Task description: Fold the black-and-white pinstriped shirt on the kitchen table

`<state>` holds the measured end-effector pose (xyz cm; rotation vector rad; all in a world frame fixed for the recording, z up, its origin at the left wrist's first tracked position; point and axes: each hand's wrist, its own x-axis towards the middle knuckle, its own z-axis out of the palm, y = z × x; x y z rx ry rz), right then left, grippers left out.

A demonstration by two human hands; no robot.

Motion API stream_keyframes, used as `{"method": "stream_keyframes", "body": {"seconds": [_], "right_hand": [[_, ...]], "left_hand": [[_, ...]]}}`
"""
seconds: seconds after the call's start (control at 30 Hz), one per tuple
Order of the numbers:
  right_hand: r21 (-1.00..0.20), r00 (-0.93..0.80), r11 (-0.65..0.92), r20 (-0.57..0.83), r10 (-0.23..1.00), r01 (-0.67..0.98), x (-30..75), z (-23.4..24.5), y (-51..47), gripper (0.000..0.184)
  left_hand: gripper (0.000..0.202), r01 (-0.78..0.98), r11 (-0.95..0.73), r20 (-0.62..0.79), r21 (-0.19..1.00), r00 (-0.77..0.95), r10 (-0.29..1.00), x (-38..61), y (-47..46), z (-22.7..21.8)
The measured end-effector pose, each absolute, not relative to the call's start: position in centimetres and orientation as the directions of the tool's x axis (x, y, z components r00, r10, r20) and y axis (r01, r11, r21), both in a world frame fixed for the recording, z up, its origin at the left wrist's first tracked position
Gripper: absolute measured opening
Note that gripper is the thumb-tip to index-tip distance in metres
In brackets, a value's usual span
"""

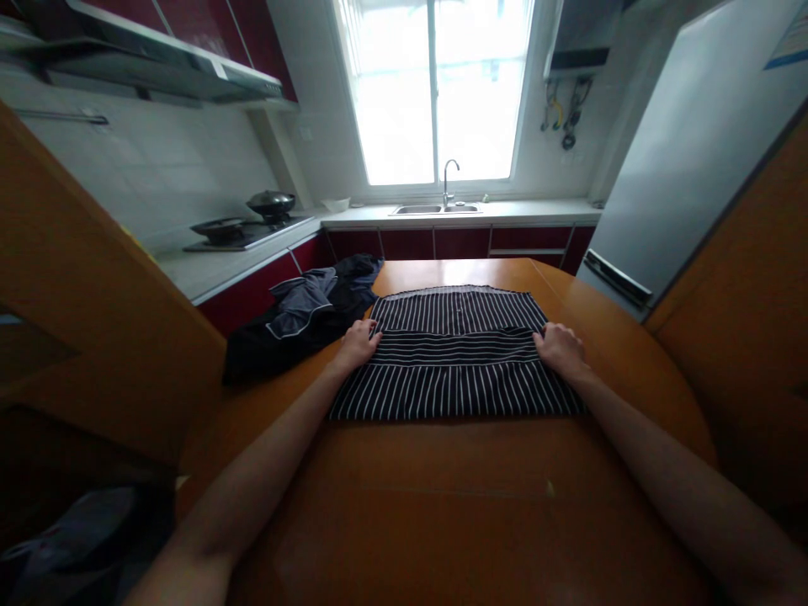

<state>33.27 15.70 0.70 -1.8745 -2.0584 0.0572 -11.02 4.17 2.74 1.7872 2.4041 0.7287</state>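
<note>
A black garment with white stripes (454, 391) lies spread on the wooden table, with a horizontally striped band across its middle. At the left edge of that band, my left hand (359, 343) is closed on the cloth. My right hand (560, 347) grips the opposite edge at about the same height. Both hands rest close to the table, and the fingertips are partly hidden by the fabric and the hands themselves. The garment's exact kind cannot be made out.
The round wooden table (442, 505) carries a pile of dark clothes (303, 311) at its left edge. Beyond stand a counter with a sink (420, 209), a stove with pans (270, 202) and a fridge (707, 143). More dark cloth (82, 539) lies low at the left.
</note>
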Motion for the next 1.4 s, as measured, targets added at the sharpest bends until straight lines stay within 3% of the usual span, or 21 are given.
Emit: {"method": "stream_keyframes", "body": {"seconds": [0.1, 0.17, 0.27, 0.33, 0.53, 0.67, 0.77, 0.87, 0.97, 1.13, 1.4], "right_hand": [[-0.212, -0.185, 0.286, 0.398, 0.899, 0.934, 32.2, 1.0, 15.5, 0.038], [-0.225, -0.311, 0.432, 0.426, 0.85, 0.873, 31.5, 1.0, 15.9, 0.037], [-0.259, -0.437, 0.531, 0.343, 0.832, 0.807, 30.8, 0.5, 16.8, 0.038], [-0.289, -0.462, 0.526, 0.263, 0.847, 0.8, 30.9, 0.0, 17.6, 0.038], [-0.396, -0.388, 0.448, 0.225, 0.894, 0.802, 32.4, 0.1, 19.2, 0.022], [-0.509, -0.246, 0.308, 0.187, 0.951, 0.804, 32.9, 0.7, 20.0, 0.035], [-0.517, -0.165, 0.22, 0.151, 0.975, 0.827, 33.1, 0.6, 20.2, 0.035], [-0.484, -0.116, 0.172, 0.143, 0.983, 0.858, 33.2, 0.2, 20.2, 0.02], [-0.473, -0.159, 0.256, 0.235, 0.959, 0.843, 33.2, 0.0, 20.1, 0.018], [-0.49, -0.473, 0.573, 0.324, 0.819, 0.657, 33.0, -0.2, 20.1, 0.028], [-0.342, -0.496, 0.545, 0.225, 0.839, 0.766, 33.0, -1.1, 20.3, 0.019]], "left_hand": [[0.038, 0.96, 0.059, 0.276, 0.273, -0.136, 0.952, -8.3, 3.5, 4.0], [0.037, 0.962, -0.122, 0.289, 0.245, 0.048, 0.956, -5.6, 2.9, 4.4], [0.04, 0.923, -0.313, 0.302, 0.223, 0.24, 0.922, -1.5, 2.1, 4.0], [0.045, 0.913, -0.354, 0.263, 0.202, 0.298, 0.918, 0.2, 1.6, 3.0], [0.054, 0.933, -0.288, 0.084, 0.214, 0.276, 0.957, 0.9, 1.2, 0.7], [0.054, 0.94, -0.277, 0.071, 0.198, 0.268, 0.961, 0.9, 1.2, 0.8], [0.055, 0.943, -0.275, 0.063, 0.19, 0.268, 0.961, 1.1, 1.2, 0.9], [0.056, 0.942, -0.277, 0.068, 0.187, 0.269, 0.961, 1.1, 1.3, 0.9], [0.056, 0.941, -0.278, 0.075, 0.191, 0.268, 0.96, 0.9, 1.3, 0.8], [0.056, 0.939, -0.284, 0.085, 0.194, 0.273, 0.958, 0.8, 1.4, 0.5], [0.058, 0.939, -0.286, 0.069, 0.19, 0.277, 0.958, 1.0, 1.3, 0.7]]}}
